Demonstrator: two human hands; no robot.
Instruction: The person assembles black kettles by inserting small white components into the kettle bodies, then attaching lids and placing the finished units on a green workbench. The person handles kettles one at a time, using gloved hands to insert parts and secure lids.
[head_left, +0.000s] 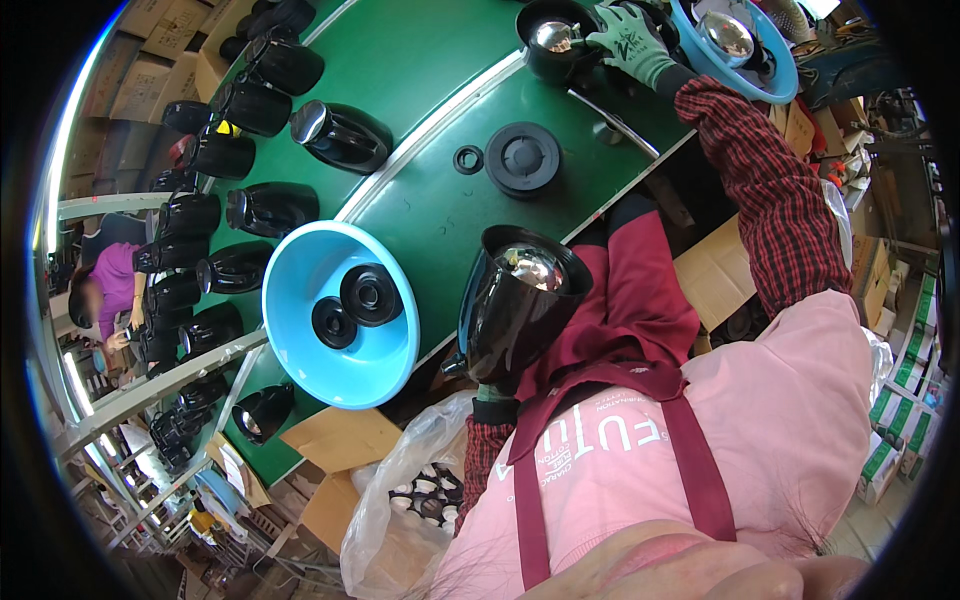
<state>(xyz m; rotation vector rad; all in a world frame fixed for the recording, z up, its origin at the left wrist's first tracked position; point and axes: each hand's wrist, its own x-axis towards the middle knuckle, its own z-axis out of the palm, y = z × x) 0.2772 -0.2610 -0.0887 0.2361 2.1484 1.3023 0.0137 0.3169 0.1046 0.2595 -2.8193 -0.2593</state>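
Observation:
My left hand, in a pale green glove, supports a glossy black vacuum jug body in front of my lap. Most of that hand is hidden behind the jug. A mirrored liner shows in its open mouth. At the top of the view, my gloved right hand reaches to the rim of a second black jug body, which also holds a mirrored liner. Whether its fingers grip the rim is unclear. On the green bench lie a round black plastic part and a small black ring.
A light blue basin with two round black parts sits at left. Another blue basin holds a mirrored liner at upper right. Beside it lies a metal rod. Several black jugs line the far side, where a person works.

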